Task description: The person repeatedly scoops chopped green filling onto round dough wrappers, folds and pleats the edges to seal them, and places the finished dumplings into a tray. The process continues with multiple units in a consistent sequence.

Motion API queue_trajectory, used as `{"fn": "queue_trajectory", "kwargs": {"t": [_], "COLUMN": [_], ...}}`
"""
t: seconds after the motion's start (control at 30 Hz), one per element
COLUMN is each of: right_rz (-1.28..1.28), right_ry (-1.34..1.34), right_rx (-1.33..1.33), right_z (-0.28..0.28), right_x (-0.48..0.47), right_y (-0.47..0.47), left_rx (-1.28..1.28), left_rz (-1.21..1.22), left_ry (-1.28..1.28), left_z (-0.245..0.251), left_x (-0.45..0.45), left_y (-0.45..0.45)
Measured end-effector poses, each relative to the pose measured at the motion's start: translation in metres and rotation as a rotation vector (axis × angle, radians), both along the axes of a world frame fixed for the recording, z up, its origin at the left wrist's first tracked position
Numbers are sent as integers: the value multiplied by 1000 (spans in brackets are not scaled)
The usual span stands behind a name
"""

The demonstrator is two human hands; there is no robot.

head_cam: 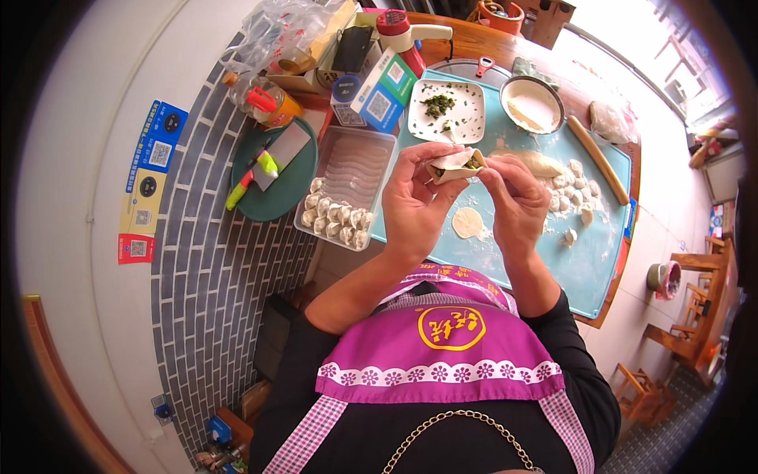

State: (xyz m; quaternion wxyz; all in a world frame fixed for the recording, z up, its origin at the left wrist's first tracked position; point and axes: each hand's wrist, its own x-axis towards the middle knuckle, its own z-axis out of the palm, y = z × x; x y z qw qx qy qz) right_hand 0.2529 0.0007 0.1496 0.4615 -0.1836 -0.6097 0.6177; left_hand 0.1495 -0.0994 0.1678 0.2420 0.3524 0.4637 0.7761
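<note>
Between my two hands, above the teal mat (408, 225), a dumpling (455, 166) is folded over a green filling that shows at its open ends. My left hand (417, 189) holds it from the left, thumb below and fingers behind. My right hand (518, 189) pinches its right end. Beneath them a round dough wrapper (468, 223) lies flat on the floured mat. Just beyond my hands stands a square white plate (468, 127) with leftover green filling and a spoon (451, 129). Right of my right hand lie a dough roll (533, 161) and several small dough pieces (571, 186).
A plastic tray (355, 151) at the left holds rows of finished dumplings (334, 219). Beside it, a cleaver (284, 154) and a peeler-like green-handled tool (240, 192) rest on a green board (284, 201). A flour bowl (533, 103) and a rolling pin (598, 160) are at the right.
</note>
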Motion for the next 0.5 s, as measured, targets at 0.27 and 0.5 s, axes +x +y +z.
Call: {"fn": "queue_trajectory", "kwargs": {"t": [0.27, 0.5], "right_rz": [-88, -80], "right_ry": [-90, -77], "right_rx": [281, 216], "right_z": [8, 6], "right_x": [-1, -1], "right_y": [7, 1], "left_rx": [-48, -124], "left_rz": [1, 29], "left_ry": [-16, 44], "left_z": [1, 1], "left_x": [-1, 2], "left_y": [-2, -3]}}
